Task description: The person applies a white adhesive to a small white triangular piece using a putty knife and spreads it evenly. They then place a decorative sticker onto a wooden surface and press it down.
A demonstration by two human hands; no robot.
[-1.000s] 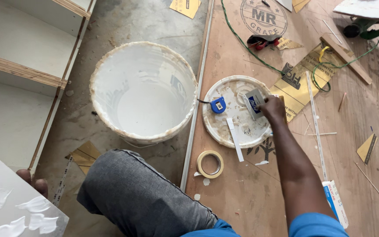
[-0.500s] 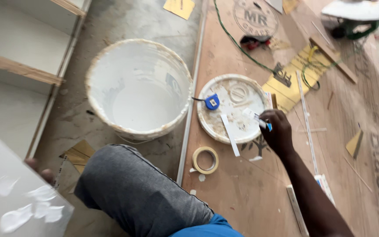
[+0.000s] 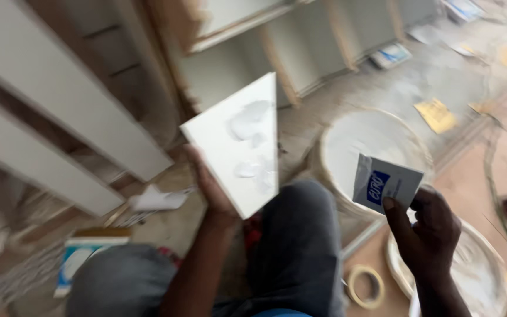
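Card (image 3: 385, 183) is now being pinched in the right hand (image 3: 426, 232), lifted off the lid (image 3: 482, 273) where it was lying. Left hand (image 3: 212, 188) is gripping the board (image 3: 239, 141), raised just left of the card; filler looks ready for spreading.

Two bare hands are counted, the left hand (image 3: 209, 188) and the right hand (image 3: 426, 232). One flat white triangular board (image 3: 239, 144) smeared with white paste is seen, and one small white-and-blue paper packet (image 3: 385, 183). One round white plastic bucket (image 3: 371, 149) is counted, one round paste-caked white lid (image 3: 476, 273), and one beige ring-shaped roll of tape (image 3: 365, 286). Two yellow scraps, one yellow square card scrap (image 3: 435, 115) among them, are made out on the floor.
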